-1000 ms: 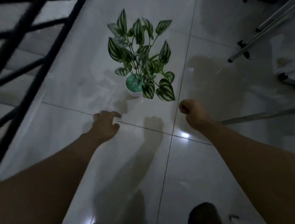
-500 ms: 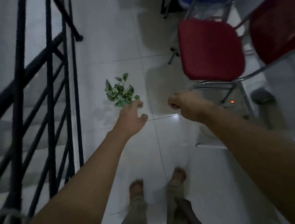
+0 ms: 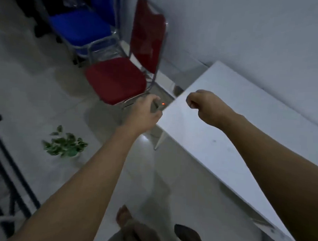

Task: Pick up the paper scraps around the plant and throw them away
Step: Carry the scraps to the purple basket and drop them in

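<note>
left hand curled, contents unseen | right hand fisted, contents unseen | plant lower left, nearer left hand

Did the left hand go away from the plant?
Yes. The left hand was right next to the plant before; now it is far off, up by the red chair, and the plant sits back on the floor.

Two chairs, one plant, one table
</note>
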